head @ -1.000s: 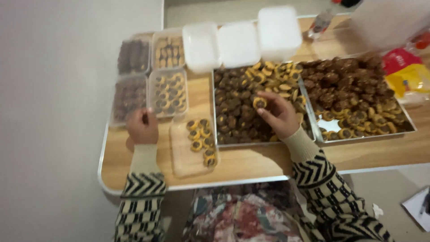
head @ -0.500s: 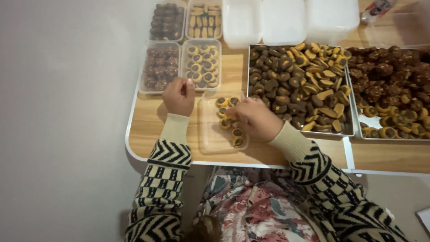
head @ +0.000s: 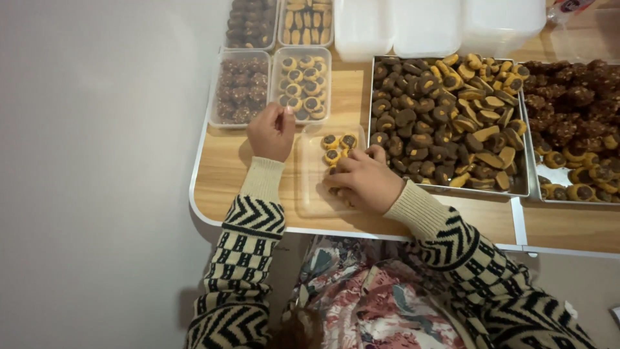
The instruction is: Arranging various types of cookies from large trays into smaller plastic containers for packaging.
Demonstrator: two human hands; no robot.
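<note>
Right hand [head: 363,179] rests curled over cookies [head: 338,146] in the clear tray [head: 309,194]; whether it grips one I cannot tell; left hand [head: 272,131], at nine o'clock, pinches nothing visible; cookies look light, crumbly; lift by edges.

The right hand [head: 363,178] hides the cookies under it in the clear container [head: 309,194]. The top edge cuts off the white boxes [head: 426,26]; the right edge cuts the dark-cookie tray [head: 533,174].

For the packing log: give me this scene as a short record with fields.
Left hand: rests on the wooden table, touching the edge of a filled clear box
Right hand: over the shallow clear tray, fingers on the cookies in it
Beside it: metal tray heaped with chocolate-filled cookies
Far edge: white lidded boxes
</note>
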